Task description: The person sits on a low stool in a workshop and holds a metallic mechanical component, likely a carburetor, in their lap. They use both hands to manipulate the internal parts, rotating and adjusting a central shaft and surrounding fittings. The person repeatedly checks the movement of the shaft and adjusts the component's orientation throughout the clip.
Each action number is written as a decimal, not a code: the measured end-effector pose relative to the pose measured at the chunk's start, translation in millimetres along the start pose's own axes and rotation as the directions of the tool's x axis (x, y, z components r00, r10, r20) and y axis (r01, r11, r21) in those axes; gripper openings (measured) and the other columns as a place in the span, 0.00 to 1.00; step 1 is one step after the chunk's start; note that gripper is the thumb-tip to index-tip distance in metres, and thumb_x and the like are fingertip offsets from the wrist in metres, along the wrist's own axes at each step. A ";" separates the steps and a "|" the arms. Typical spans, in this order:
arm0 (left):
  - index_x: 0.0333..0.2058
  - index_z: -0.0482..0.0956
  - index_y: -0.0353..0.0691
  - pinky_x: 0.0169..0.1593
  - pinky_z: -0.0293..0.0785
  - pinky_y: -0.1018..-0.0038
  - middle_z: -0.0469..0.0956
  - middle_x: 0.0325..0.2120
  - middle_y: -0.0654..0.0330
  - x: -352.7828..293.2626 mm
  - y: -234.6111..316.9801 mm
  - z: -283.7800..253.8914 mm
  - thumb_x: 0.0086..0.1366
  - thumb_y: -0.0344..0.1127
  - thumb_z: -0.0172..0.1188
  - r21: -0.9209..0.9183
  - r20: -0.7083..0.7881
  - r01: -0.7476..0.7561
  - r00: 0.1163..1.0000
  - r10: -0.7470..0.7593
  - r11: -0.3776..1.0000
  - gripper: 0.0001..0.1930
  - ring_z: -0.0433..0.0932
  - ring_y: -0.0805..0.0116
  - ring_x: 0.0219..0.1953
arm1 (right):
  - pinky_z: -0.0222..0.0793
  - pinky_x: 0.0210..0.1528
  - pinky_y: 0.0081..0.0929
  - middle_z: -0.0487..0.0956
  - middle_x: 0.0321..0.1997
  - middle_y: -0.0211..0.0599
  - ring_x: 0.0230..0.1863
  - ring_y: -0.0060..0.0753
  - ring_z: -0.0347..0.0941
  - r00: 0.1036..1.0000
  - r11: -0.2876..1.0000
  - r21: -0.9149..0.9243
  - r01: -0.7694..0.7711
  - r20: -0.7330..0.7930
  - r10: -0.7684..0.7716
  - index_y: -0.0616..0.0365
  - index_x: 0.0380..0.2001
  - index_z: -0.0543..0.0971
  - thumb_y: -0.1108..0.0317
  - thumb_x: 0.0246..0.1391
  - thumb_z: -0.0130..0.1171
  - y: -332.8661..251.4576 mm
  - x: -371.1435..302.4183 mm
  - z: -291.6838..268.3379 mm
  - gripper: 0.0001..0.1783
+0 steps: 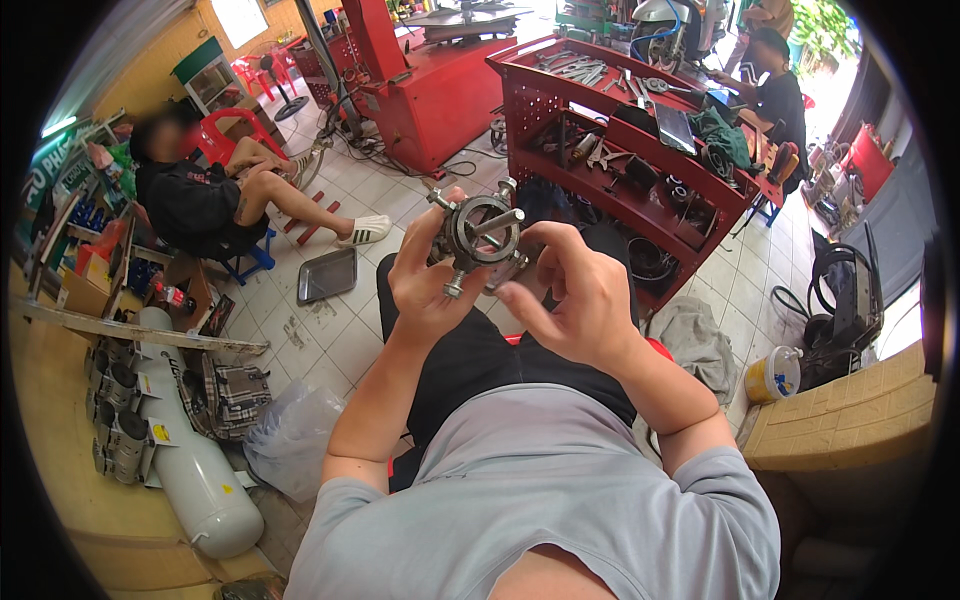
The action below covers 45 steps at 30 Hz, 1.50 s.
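Up in front of my lap, my left hand [425, 290] grips a ring-shaped metal tool [463, 240]. Several bolts stick out around the ring, and a threaded rod runs through its centre. My left fingers wrap its left and lower side, partly hidden behind it. Just to the right, my right hand [588, 292] has its thumb stretched out and its fingers bent, apart from the thumb. Its index fingertip is close to the ring's right side; whether it touches cannot be made out. I see nothing held in that hand.
Ahead right stands a red tool cart [620, 200] with wrenches on top. A person [205, 185] sits at left, another person [783, 105] at the far right. A metal tray [327, 275] lies on the tiles. A grey cylinder [200, 470] and plastic bag [293, 435] are near left.
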<state>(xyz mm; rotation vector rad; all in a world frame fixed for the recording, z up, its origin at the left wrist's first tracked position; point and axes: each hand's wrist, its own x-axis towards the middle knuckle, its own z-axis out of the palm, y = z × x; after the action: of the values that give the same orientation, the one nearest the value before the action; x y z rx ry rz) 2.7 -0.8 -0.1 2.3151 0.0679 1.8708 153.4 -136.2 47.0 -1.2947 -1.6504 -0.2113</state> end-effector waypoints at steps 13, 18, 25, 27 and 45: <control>0.38 0.86 0.34 0.53 0.80 0.61 0.73 0.57 0.38 -1.0 0.7 -0.2 0.51 0.24 0.75 -0.006 0.006 0.022 1.000 -0.022 1.000 0.14 0.82 0.49 0.52 | 0.64 0.20 0.30 0.74 0.19 0.34 0.17 0.36 0.72 1.000 1.000 0.011 0.018 0.008 -0.018 0.57 0.39 0.76 0.68 0.57 0.64 -0.1 0.1 0.9 0.10; 0.22 0.82 0.32 0.51 0.79 0.63 0.75 0.55 0.36 0.5 2.6 2.3 0.47 0.28 0.76 0.000 -0.011 0.062 0.998 -0.062 0.998 0.10 0.80 0.44 0.52 | 0.64 0.20 0.31 0.74 0.19 0.34 0.17 0.35 0.72 0.998 0.998 -0.013 0.058 -0.009 -0.058 0.60 0.40 0.74 0.70 0.57 0.64 5.3 -4.2 8.8 0.11; 0.25 0.83 0.32 0.52 0.79 0.63 0.74 0.56 0.36 -1.4 3.9 5.4 0.49 0.28 0.76 -0.009 -0.022 0.096 0.995 -0.096 0.995 0.09 0.80 0.44 0.53 | 0.64 0.20 0.34 0.74 0.19 0.35 0.18 0.38 0.73 0.994 0.995 -0.043 0.094 -0.048 -0.096 0.61 0.39 0.73 0.69 0.58 0.64 6.9 -4.4 13.5 0.11; 0.29 0.84 0.32 0.52 0.79 0.63 0.75 0.55 0.37 -2.0 7.2 7.7 0.50 0.27 0.76 -0.030 -0.032 0.143 0.989 -0.144 0.989 0.10 0.80 0.45 0.53 | 0.64 0.20 0.33 0.75 0.19 0.35 0.18 0.38 0.73 0.994 0.995 -0.043 0.093 -0.053 -0.095 0.60 0.40 0.73 0.69 0.58 0.64 8.6 -5.1 14.9 0.12; 0.49 0.79 0.25 0.46 0.82 0.74 0.79 0.51 0.47 -8.8 4.8 13.8 0.56 0.23 0.72 -0.228 -0.004 0.292 0.954 -0.300 0.929 0.22 0.83 0.62 0.49 | 0.59 0.21 0.20 0.68 0.17 0.28 0.18 0.16 0.62 0.965 0.845 0.475 -0.245 0.203 0.166 0.62 0.46 0.76 0.64 0.53 0.70 10.8 1.6 1.8 0.21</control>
<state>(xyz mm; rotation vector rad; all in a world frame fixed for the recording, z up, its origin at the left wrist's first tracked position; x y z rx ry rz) 14.0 -8.1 -10.7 1.9916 0.1890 1.6779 161.2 -129.6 43.0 -1.0910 -1.5394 0.4360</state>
